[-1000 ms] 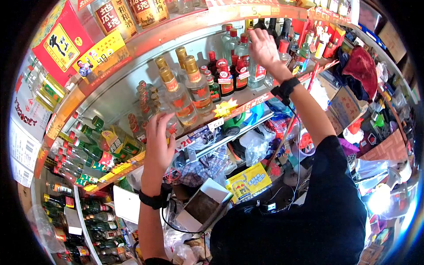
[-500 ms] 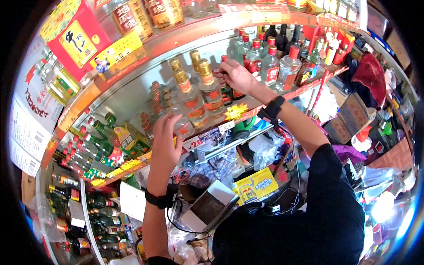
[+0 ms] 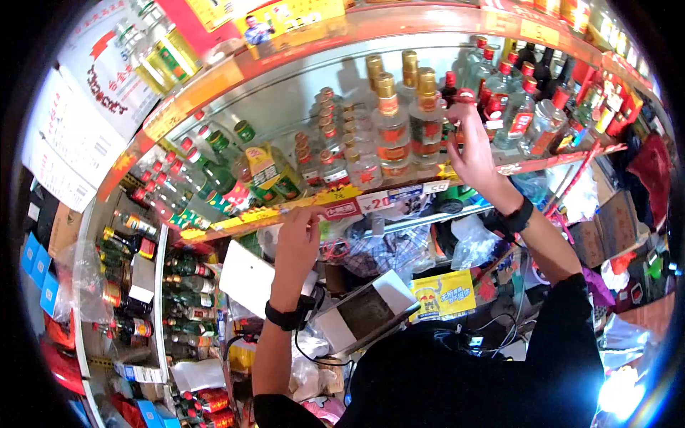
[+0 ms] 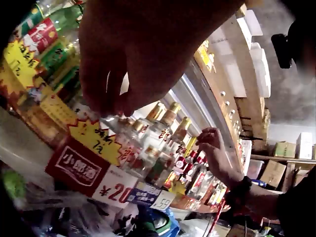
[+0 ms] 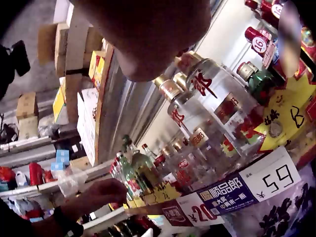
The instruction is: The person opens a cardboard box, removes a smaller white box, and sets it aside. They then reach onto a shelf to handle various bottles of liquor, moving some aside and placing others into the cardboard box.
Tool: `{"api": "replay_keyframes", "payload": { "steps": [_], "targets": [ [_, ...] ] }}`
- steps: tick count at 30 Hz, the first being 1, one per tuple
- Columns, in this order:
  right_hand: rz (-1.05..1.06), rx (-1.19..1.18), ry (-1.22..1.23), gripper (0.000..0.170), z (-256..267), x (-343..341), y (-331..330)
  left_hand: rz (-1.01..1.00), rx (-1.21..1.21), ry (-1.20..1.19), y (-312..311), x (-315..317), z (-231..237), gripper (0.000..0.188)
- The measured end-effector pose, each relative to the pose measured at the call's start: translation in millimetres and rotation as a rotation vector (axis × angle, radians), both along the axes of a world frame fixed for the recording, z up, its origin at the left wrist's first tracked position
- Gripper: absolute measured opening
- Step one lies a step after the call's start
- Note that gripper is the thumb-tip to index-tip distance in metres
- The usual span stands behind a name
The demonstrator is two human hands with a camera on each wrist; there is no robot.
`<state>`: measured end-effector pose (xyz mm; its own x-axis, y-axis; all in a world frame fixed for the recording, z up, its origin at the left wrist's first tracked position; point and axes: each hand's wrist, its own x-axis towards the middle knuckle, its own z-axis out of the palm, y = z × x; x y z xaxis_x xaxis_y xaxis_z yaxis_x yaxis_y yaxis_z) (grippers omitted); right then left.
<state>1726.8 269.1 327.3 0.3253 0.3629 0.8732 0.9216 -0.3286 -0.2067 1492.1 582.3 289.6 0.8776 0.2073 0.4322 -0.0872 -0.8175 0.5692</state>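
Note:
My right hand [image 3: 474,157] is raised at the shelf front, fingers bent and apart from the thumb, with no object showing between them. Just left of it stand tall clear bottles with gold caps [image 3: 426,107]. A red cap [image 3: 465,95] shows right above its fingertips. In the right wrist view, the hand overlaps the cap of the nearest clear bottle [image 5: 222,94]. My left hand [image 3: 298,239] hangs at the shelf edge with loosely bent fingers, close to the red-and-white price tag [image 4: 79,165]. Small clear bottles [image 3: 364,171] stand behind the tags.
Green bottles [image 3: 221,175] line the shelf at left, and red-capped clear bottles [image 3: 519,114] stand at right. An upper shelf edge [image 3: 399,21] runs above. Below are an open box [image 3: 367,314], a yellow printed card [image 3: 444,294] and dangling cables. More bottles [image 3: 189,285] lie stacked at lower left.
The view has swung left. My right hand has come down from the red-capped bottles toward the gold-capped ones. My left hand has moved left and lower along the shelf edge.

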Motion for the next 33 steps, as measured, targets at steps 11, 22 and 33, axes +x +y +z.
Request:
{"api": "replay_keyframes", "payload": {
  "steps": [11,22,33],
  "targets": [
    [0.324,-0.326,0.086,0.032,12,-48,102,0.082,-0.100,0.153,-9,-113,-47,0.018],
    [0.262,-0.472,0.228,0.027,16,-32,188,0.271,-0.174,0.205,16,-229,-45,0.020],
    [0.033,-0.604,0.286,0.048,8,-32,214,0.306,-0.289,0.223,19,-297,-58,0.021]
  ]
}}
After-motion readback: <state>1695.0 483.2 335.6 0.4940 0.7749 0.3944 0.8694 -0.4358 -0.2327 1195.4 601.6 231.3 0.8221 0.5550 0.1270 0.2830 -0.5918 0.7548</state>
